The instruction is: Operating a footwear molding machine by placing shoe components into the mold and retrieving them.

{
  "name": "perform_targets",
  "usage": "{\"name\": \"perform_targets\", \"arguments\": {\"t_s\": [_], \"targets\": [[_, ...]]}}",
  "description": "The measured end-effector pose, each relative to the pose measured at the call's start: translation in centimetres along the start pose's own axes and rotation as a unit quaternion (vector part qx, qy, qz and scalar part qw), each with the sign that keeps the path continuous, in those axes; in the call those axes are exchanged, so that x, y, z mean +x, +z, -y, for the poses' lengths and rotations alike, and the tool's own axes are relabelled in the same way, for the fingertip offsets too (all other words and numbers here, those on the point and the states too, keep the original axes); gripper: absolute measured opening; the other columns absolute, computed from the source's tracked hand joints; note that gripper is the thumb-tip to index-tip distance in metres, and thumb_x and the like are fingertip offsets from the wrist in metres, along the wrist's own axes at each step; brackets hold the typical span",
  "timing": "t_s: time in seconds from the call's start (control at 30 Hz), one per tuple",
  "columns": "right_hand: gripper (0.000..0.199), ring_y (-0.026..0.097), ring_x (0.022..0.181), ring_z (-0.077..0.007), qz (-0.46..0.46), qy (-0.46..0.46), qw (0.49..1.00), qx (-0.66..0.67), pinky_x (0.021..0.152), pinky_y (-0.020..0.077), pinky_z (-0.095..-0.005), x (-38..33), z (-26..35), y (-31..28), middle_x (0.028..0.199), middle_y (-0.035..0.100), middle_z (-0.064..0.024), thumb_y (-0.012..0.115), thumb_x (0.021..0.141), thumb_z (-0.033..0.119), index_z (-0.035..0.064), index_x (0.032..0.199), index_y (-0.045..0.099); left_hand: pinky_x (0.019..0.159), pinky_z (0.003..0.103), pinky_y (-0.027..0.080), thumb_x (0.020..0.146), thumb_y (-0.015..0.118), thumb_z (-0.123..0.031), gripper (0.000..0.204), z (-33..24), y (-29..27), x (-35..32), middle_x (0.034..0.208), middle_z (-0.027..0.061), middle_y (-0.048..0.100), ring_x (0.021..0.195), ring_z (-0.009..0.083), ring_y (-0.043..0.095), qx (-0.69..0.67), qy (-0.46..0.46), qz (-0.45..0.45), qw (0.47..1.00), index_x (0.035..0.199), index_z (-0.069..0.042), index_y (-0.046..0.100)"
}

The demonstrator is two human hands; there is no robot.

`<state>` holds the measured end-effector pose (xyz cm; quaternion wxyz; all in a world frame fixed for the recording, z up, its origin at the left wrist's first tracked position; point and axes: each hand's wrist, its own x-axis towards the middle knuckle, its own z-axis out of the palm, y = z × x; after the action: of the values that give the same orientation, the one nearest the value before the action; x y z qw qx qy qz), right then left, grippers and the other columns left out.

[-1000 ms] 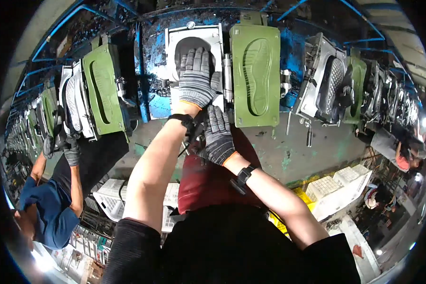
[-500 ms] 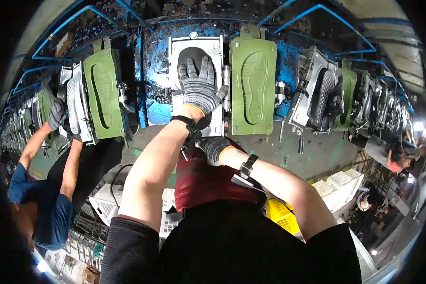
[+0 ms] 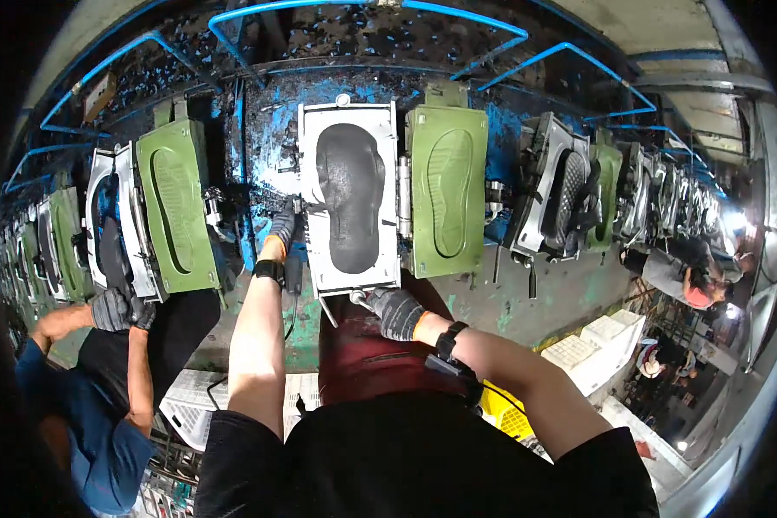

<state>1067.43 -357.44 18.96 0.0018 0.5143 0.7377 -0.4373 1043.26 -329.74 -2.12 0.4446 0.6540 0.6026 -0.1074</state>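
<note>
In front of me lies a light metal shoe-sole mould (image 3: 318,269), its plate upright in view. On it sits a dark grey, sole-shaped piece (image 3: 351,198), uncovered by either hand. My left hand (image 3: 283,226), in a grey knit glove, is at a small metal fitting on the mould's left side; its fingers are blurred and partly hidden. At the mould's near end, my right hand (image 3: 397,312), gloved too, closes its fingers around a metal handle with a round end (image 3: 357,296). A green mould half (image 3: 447,190) with a sole-shaped hollow adjoins on the right.
Another green mould half (image 3: 178,203) stands left, beside an open mould where a co-worker's gloved hands (image 3: 121,309) work. More moulds (image 3: 554,194) line the right. Blue bars (image 3: 367,5) arch behind. White crates (image 3: 591,350) and a yellow crate (image 3: 505,410) stand near me.
My left hand has lifted off the grey piece and moved to the mould's left side. My right hand stays at the handle. The view has shifted, and the co-worker's hands have come together.
</note>
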Motion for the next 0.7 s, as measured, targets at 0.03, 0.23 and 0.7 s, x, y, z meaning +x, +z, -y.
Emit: {"name": "perform_targets", "arguments": {"t_s": [0.03, 0.23, 0.7], "targets": [[0.067, 0.066, 0.114, -0.0351, -0.032, -0.052, 0.998, 0.019, 0.094, 0.0555, -0.0463, 0.4, -0.3, -0.4, 0.127, 0.068, -0.0189, 0.061, 0.093, 0.026, 0.0124, 0.157, 0.045, 0.072, 0.049, 0.055, 0.111, 0.040, -0.041, 0.054, 1.6, -0.1, -1.9, 0.105, 0.0213, 0.075, 0.082, 0.0356, 0.071, -0.092, -0.032, -0.016, 0.995, 0.155, -0.011, 0.049], [0.041, 0.070, 0.097, -0.0403, 0.063, 0.094, 0.972, 0.208, 0.089, 0.0550, -0.0480, -3.9, -2.8, -6.6, 0.097, 0.074, -0.0230, 0.075, 0.089, 0.036, 0.0036, 0.114, 0.074, 0.100, 0.044, 0.050, 0.103, 0.057, -0.030, 0.040, -16.0, -1.1, -15.3, 0.124, 0.0242, 0.068, 0.110, 0.0394, 0.064, -0.001, 0.031, -0.418, 0.908, 0.123, 0.004, 0.065], [0.042, 0.071, 0.104, -0.0374, -0.551, 0.493, 0.666, 0.096, 0.093, 0.0550, -0.0434, -38.9, -32.0, -8.6, 0.115, 0.073, -0.0203, 0.072, 0.090, 0.024, 0.0042, 0.127, 0.069, 0.082, 0.045, 0.059, 0.092, 0.059, -0.009, 0.036, -66.2, 36.5, -21.4, 0.111, 0.0158, 0.074, 0.101, 0.0349, 0.071, 0.333, 0.554, 0.094, 0.757, 0.126, -0.004, 0.069]]}}
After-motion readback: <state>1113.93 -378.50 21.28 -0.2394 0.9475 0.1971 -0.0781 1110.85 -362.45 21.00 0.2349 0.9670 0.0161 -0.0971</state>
